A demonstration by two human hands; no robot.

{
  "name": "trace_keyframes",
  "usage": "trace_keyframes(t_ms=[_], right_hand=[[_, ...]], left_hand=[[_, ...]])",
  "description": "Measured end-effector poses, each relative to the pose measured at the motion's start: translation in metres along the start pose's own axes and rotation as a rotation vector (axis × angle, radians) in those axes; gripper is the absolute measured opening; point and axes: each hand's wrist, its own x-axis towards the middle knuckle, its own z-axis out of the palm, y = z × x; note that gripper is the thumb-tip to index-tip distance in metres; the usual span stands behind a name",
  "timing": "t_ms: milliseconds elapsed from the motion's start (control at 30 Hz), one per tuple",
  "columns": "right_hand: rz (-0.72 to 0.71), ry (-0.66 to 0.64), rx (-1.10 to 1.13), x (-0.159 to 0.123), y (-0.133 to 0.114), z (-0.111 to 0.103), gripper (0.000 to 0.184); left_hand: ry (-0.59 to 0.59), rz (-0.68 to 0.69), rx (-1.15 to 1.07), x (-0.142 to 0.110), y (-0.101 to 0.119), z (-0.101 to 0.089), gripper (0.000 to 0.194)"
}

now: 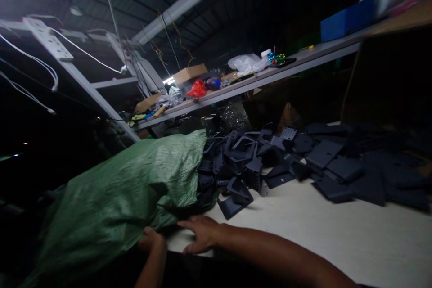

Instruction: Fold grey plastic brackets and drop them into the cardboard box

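Note:
A large green woven sack (135, 184) lies on its side at the left of the pale tabletop (303, 225). Dark plastic brackets (239, 198) are heaped at its mouth, some partly inside. My left hand (150, 239) is closed on the lower edge of the sack, its fingers partly hidden in the folds. Close by, my right hand (201, 233) is spread at the table's front edge, thumb apart from the fingers. Its fingertips reach toward the sack's underside; whether they touch it I cannot tell.
Flat dark plastic panels (337, 162) are piled at the right of the table. Behind runs a raised shelf (256, 82) bearing a red plastic bag (197, 88), a cardboard box (189, 73) and a blue box (347, 19). A power strip (49, 39) and loose cables hang at the upper left.

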Motion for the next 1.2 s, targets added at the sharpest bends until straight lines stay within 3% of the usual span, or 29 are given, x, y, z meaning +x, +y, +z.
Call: trace_keyframes(t_ms=[133, 300, 400, 500, 633, 800, 1000, 1200], right_hand=[[-0.084, 0.076, -0.031, -0.057, 0.014, 0.004, 0.082], [-0.088, 0.169, -0.053, -0.125, 0.034, -0.003, 0.062], [-0.089, 0.204, -0.056, -0.145, 0.038, -0.008, 0.053], [-0.09, 0.242, -0.065, -0.145, 0.04, -0.008, 0.047], [-0.071, 0.25, -0.069, -0.134, 0.041, -0.003, 0.044], [0.08, 0.266, 0.025, -0.132, 0.044, -0.001, 0.046], [0.221, 0.307, 0.22, -0.131, 0.044, -0.009, 0.053], [0.251, 0.301, 0.251, -0.129, 0.041, -0.013, 0.055]], left_hand=[[0.012, -0.194, 0.038, 0.007, -0.003, -0.008, 0.026], [-0.024, -0.282, -0.051, 0.006, -0.008, -0.031, 0.026], [-0.053, -0.294, -0.207, -0.005, -0.012, -0.048, 0.024], [-0.112, -0.275, -0.348, -0.02, -0.019, -0.064, 0.023], [-0.2, -0.247, -0.425, -0.049, -0.034, -0.084, 0.039], [-0.349, -0.186, -0.443, -0.103, -0.044, -0.103, 0.061], [-0.57, -0.082, -0.357, -0.158, -0.023, -0.11, 0.085], [-0.696, -0.096, -0.359, -0.181, -0.01, -0.114, 0.097]])
